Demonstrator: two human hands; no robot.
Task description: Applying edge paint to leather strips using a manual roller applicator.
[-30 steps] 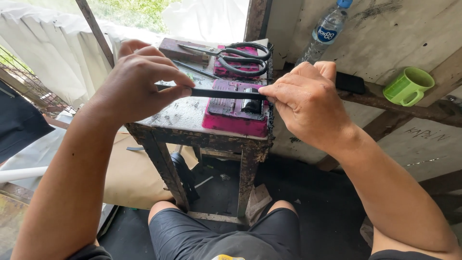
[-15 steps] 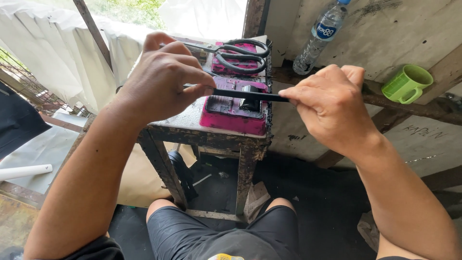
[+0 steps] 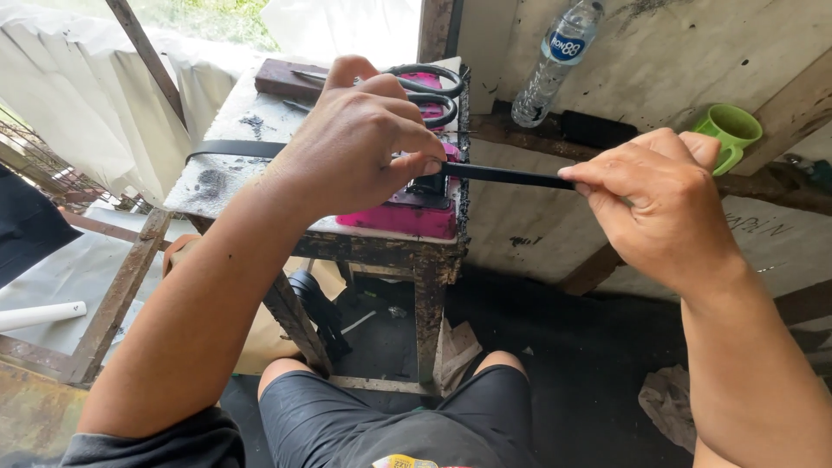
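1. Black strap [image 3: 507, 176] runs taut from the pink block [image 3: 407, 212] on the table [image 3: 217, 173] out to the right. Right hand [image 3: 659, 208] pinches its free end between thumb and fingers. Left hand [image 3: 360, 143] is clenched down over the strap where it meets a small dark fitting on the block; fingertips press there.
2. Strap tail reappears left of the left hand, lying flat across the table top towards its left edge.
3. Risk: the pull is sideways, off the table's right edge. If the left hand's press slackens, the strap likely slides through or the block shifts towards that edge, which it already sits close to.
4. Risk: the pinch on the strap end is narrow. A slip there would likely send the right hand towards the wall ledge.
5. Risk: scissors [image 3: 433, 91] lie just behind the left hand, handles near the knuckles. A jerk backward could knock them; they sit near the far right corner.
6. Clear plastic bottle [image 3: 555, 61] and green mug [image 3: 728, 130] stand on the wall ledge, mug near the right hand, bottle further back. Both look easy to tip.
7. Room: open air right of the table, between it and the wall, is where the right hand works. Further right is tight against the ledge; downward and towards the knees looks open.
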